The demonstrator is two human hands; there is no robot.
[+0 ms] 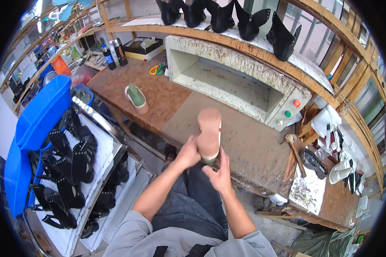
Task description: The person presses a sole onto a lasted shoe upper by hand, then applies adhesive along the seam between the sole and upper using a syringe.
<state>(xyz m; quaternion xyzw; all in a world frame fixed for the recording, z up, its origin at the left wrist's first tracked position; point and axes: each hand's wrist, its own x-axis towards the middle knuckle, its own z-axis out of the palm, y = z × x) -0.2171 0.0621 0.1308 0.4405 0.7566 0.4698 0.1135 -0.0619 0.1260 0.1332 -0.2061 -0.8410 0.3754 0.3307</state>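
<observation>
My left hand [188,153] is closed on the side of a shoe [209,126], held above the bench's front edge. The shoe's tan sole faces up, with its toe pointing away from me. A bit of green, like a shoe last, shows under the heel. My right hand [218,173] is at the heel, fingers stretched along its side and thumb apart; whether it bears any weight I cannot tell. Farther left on the bench lies another shoe [142,108] with a green last [136,95] in it.
A pale metal box [244,58] with an open front and coloured buttons stands behind. Black shoe uppers [218,19] line the shelf above; more [66,188] fill the rack at left beside blue bins [43,111]. At right lie a hammer [296,156] and a dark sole [313,162].
</observation>
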